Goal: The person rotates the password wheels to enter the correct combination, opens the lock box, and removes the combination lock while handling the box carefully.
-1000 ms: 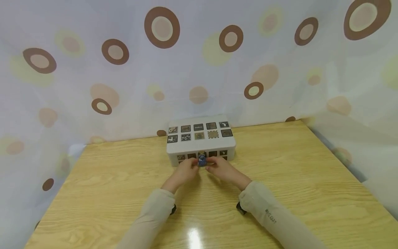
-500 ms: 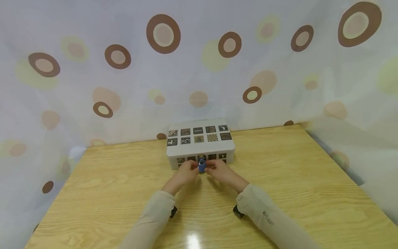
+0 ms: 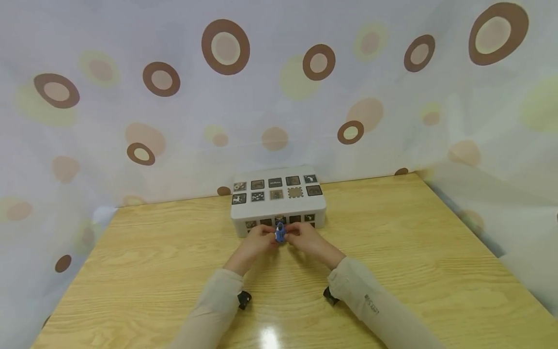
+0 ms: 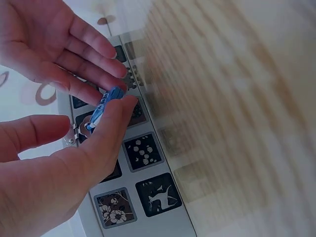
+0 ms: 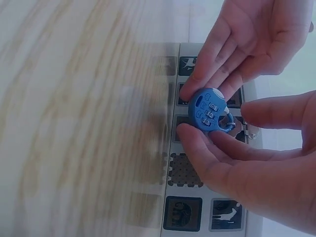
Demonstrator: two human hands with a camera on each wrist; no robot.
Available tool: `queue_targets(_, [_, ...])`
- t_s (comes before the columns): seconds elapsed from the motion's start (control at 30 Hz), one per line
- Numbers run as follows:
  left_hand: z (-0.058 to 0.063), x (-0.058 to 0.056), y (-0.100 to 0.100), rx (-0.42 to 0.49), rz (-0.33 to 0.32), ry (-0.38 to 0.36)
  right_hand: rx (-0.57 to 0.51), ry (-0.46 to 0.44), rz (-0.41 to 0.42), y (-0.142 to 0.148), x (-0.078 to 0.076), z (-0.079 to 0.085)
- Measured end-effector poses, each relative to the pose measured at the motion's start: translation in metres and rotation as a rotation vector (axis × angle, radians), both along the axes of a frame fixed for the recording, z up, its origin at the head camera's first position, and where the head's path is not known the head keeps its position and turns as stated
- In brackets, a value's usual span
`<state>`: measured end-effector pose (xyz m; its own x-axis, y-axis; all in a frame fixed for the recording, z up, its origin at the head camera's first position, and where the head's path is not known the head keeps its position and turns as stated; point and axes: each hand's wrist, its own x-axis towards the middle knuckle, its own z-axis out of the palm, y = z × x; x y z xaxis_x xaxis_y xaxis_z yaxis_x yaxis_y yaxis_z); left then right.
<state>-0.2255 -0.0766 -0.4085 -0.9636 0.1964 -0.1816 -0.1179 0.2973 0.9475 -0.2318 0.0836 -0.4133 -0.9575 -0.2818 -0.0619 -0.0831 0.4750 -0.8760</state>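
A small blue combination padlock (image 5: pixel 207 111) with number dials is at the metal clasp (image 5: pixel 252 133) on the front of a white box (image 3: pixel 279 209). My left hand (image 3: pixel 256 244) holds it from the left, fingertips at the body's edge. From the other side my right hand (image 3: pixel 308 242) holds it, with fingertips along its lower edge in the right wrist view and the thumb close to the shackle. In the left wrist view, my left fingers hide part of the padlock (image 4: pixel 106 103).
Picture squares cover the box's lid and front. It stands at the back of a wooden table (image 3: pixel 165 261), against a white curtain (image 3: pixel 270 97) with brown circles. Black straps with small devices (image 3: pixel 244 299) sit at the wrists.
The padlock's body has tilted and turned slightly between the fingers, its lower part shifting toward me. Both hands stay around it; the head view has shifted a little.
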Motion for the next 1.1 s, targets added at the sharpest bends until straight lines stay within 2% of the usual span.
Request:
queue_targets(0.17, [-0.004,0.001,-0.002,0.059,-0.003,0.003,-0.006,0.003,-0.022,-0.002,-0.001,-0.002])
queue_targets(0.3, [-0.006,0.002,-0.003,0.105,-0.013,0.008,-0.023,-0.03,-0.045,-0.003,-0.004,-0.006])
queue_targets(0.53, [-0.009,0.0,-0.003,0.17,-0.047,0.022,-0.117,-0.1,-0.072,-0.001,-0.009,-0.009])
queue_targets(0.87, [-0.003,0.001,0.002,0.161,0.02,-0.047,-0.179,-0.128,-0.086,-0.001,-0.01,-0.006])
queue_targets(1.1, [-0.004,-0.001,0.006,0.17,0.048,-0.037,-0.241,-0.16,-0.082,0.001,-0.011,-0.006])
